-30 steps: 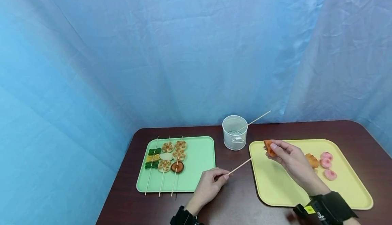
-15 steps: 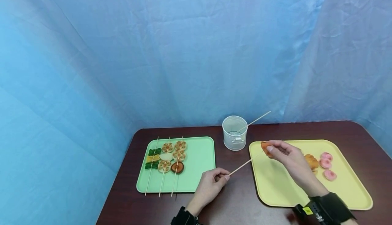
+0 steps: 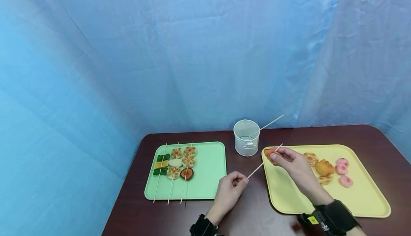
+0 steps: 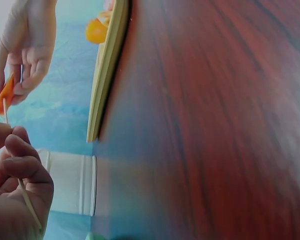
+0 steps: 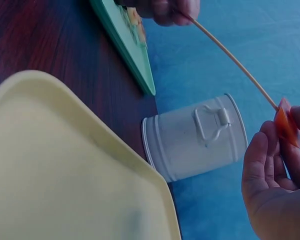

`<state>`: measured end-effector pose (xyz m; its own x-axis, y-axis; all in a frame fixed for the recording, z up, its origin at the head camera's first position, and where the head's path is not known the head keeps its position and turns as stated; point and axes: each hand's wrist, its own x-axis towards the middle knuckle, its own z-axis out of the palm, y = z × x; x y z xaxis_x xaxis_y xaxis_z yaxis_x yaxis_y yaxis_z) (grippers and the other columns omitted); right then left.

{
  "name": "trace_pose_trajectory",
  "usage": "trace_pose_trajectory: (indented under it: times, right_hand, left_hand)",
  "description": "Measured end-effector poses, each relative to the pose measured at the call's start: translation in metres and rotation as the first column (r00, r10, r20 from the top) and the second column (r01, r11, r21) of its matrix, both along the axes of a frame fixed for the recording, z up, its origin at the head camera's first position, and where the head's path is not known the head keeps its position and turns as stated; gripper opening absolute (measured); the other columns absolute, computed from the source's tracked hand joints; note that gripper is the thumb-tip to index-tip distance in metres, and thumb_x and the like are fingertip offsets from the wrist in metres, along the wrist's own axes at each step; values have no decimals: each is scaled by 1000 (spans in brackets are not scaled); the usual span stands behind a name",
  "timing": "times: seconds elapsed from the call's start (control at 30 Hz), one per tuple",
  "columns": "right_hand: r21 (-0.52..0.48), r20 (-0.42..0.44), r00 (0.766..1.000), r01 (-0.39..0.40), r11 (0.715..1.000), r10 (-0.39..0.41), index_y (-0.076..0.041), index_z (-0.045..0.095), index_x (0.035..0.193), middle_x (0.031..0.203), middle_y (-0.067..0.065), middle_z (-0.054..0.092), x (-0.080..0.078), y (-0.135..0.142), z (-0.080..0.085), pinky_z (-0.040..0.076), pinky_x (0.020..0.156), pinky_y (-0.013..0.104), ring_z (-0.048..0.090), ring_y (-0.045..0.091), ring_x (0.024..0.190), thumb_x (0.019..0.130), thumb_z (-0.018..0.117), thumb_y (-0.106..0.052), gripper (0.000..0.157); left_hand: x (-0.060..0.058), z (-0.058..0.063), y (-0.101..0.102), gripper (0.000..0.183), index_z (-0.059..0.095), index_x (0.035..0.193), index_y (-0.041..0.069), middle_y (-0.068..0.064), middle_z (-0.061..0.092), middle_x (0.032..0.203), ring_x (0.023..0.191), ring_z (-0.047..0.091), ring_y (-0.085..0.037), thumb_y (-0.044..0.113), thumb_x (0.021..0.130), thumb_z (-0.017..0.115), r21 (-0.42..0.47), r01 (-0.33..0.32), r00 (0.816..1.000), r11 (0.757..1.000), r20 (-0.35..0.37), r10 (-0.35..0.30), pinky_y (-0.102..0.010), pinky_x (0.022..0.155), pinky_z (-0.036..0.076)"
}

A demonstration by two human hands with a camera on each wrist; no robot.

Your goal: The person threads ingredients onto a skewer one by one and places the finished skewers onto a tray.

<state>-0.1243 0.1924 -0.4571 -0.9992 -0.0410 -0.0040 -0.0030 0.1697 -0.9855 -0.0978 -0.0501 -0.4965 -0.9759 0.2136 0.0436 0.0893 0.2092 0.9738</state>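
My left hand [image 3: 228, 193] pinches a thin wooden skewer [image 3: 255, 170] between thumb and forefinger, over the gap between the two trays. With my right hand [image 3: 297, 168] I grip an orange food piece [image 5: 288, 122] by its sides above the left edge of the yellow tray [image 3: 289, 196]. The skewer runs through this piece, and its tip sticks out beyond it in the head view. In the left wrist view the orange piece [image 4: 5, 95] sits at the skewer's far end, its exact kind unclear.
On the green tray [image 3: 210, 172] lie several loaded skewers with lotus slices [image 3: 173, 172], green pieces and a mushroom [image 3: 186, 174]. A white bucket [image 3: 246, 143] holding one skewer stands between the trays, toward the back. Pink rounds [image 3: 346, 181] and golden-brown pieces [image 3: 324, 167] rest on the yellow tray.
My right hand has moved left with the orange piece, onto the skewer, whose tip now shows past it. My left hand has shifted slightly right and up.
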Motion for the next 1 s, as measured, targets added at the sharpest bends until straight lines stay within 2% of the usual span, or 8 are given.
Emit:
trace_pose_trajectory:
  times: [0.27, 0.43, 0.67, 0.8, 0.9, 1.0]
  right_hand:
    - [-16, 15, 1000, -13, 1000, 13, 6, 62, 114, 107, -2, 72, 1, -10, -6, 56, 84, 25, 69, 7, 97, 102, 68, -23, 32]
    - [-42, 11, 1000, -26, 999, 26, 7, 63, 116, 110, -3, 72, 4, -17, -11, 56, 83, 24, 68, 5, 97, 102, 68, -19, 30]
    - [-52, 43, 999, -13, 999, 15, 8, 63, 122, 117, 14, 71, 9, -27, -12, 57, 84, 27, 68, 5, 98, 101, 69, -19, 34]
    - [-20, 61, 998, -17, 1000, 18, 5, 65, 118, 119, 17, 70, 10, -33, -15, 56, 83, 25, 68, 5, 98, 100, 71, -21, 32]
    - [-19, 67, 997, -34, 999, 35, 3, 66, 114, 121, 17, 70, 10, -37, -18, 56, 83, 25, 69, 7, 99, 99, 71, -22, 29]
    - [-28, 72, 996, -58, 998, 59, 2, 67, 111, 124, 16, 69, 11, -41, -20, 57, 84, 26, 70, 10, 101, 99, 71, -23, 27]
  left_hand:
    - [-4, 2, 11, 9, 77, 91, 7, 10, 54, 67, 55, 46, -1, 16, 93, 73, 39, -39, 998, 998, 45, 37, -17, 51, 35]
    - [-5, 4, 15, 11, 78, 94, 4, 9, 52, 65, 54, 44, -1, 13, 94, 72, 83, -45, 997, 996, 59, 40, -17, 50, 33]
    - [-7, 3, 20, 13, 77, 91, 2, 9, 53, 63, 51, 43, -1, 14, 92, 71, 114, -63, 993, 992, 104, 51, -18, 48, 32]
    - [-7, 1, 22, 15, 76, 91, 0, 8, 56, 64, 51, 44, -2, 14, 93, 70, 130, -65, 991, 989, 121, 49, -18, 48, 33]
    - [-7, 1, 22, 16, 75, 93, -2, 2, 59, 66, 51, 45, -3, 13, 94, 69, 146, -69, 990, 987, 129, 50, -17, 47, 33]
    - [-7, 0, 23, 18, 74, 94, -4, -13, 61, 68, 50, 44, -3, 13, 95, 69, 161, -73, 990, 984, 132, 52, -17, 47, 32]
